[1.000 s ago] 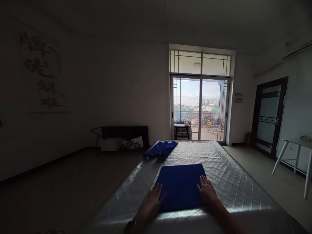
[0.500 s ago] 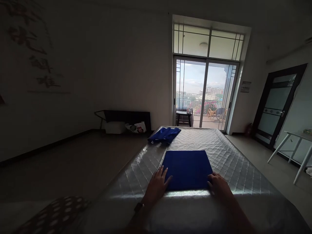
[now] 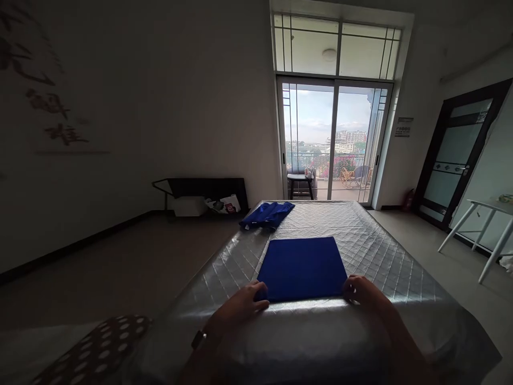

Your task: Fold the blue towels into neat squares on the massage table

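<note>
A blue cloth folded into a flat rectangle (image 3: 302, 268) lies on a silver quilted table cover (image 3: 372, 240). At its near left corner, my left hand (image 3: 244, 302) pinches the edge between thumb and curled fingers. My right hand (image 3: 363, 289) has its fingers closed on the near right corner. A second blue cloth (image 3: 268, 215), crumpled, rests at the far left of the cover. A dark band is on my left wrist.
A brown polka-dot item (image 3: 100, 347) sits at the lower left. Beyond the cover are a dark bench (image 3: 204, 187) with a white box and a bag, and glass sliding doors (image 3: 308, 133). A white table (image 3: 489, 206) stands at the right.
My left hand has moved from the cloth's left side to its near left corner, its fingers now curled. My right hand remains at the near right corner. The view has shifted slightly.
</note>
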Demonstrator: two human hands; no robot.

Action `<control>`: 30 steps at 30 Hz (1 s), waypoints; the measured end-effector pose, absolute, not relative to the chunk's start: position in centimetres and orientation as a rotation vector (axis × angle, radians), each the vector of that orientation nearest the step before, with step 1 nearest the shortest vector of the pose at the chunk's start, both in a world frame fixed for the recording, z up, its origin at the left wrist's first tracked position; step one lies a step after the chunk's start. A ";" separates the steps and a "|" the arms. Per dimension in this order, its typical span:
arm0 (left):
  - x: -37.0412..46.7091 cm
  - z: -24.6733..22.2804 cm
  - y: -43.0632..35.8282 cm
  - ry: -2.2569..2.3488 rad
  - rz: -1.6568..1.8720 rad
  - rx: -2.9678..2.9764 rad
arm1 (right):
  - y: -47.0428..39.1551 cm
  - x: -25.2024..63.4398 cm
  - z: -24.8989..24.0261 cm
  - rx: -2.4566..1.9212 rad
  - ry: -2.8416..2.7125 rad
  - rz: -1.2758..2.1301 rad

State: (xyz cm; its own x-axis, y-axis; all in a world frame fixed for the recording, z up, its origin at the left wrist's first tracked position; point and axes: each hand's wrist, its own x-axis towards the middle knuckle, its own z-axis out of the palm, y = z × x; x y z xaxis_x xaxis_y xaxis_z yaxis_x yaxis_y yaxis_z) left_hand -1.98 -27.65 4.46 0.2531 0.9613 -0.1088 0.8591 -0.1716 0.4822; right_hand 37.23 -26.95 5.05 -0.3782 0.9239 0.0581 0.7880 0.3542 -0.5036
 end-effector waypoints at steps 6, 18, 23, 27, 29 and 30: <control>-1.9 4.8 -27.8 1.630 0.356 2.094 | -27.1 36.6 5.3 -1.596 -2.371 0.403; -1.5 5.5 -28.5 1.741 0.259 2.232 | -26.7 35.9 5.5 -1.646 -2.181 0.072; -1.2 6.3 -28.6 1.957 0.242 2.404 | -26.9 36.5 6.0 -1.443 -2.163 0.117; -1.6 7.2 -28.8 2.047 0.572 2.520 | -27.5 37.4 7.1 -1.212 -2.102 0.082; -1.7 7.8 -29.2 2.032 0.768 2.592 | -28.0 37.9 7.8 -1.133 -2.074 0.010; -1.7 8.1 -29.5 2.015 0.867 2.631 | -28.3 38.1 8.3 -1.104 -2.056 -0.047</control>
State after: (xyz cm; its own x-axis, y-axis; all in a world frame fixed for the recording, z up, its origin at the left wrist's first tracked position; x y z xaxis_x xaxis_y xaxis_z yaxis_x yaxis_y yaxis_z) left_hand -1.73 -29.51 8.14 0.1962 0.8145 0.5459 0.9565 -0.2816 0.0763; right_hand 38.14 -28.31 8.31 -0.3127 0.6898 0.6529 0.7189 0.6212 -0.3119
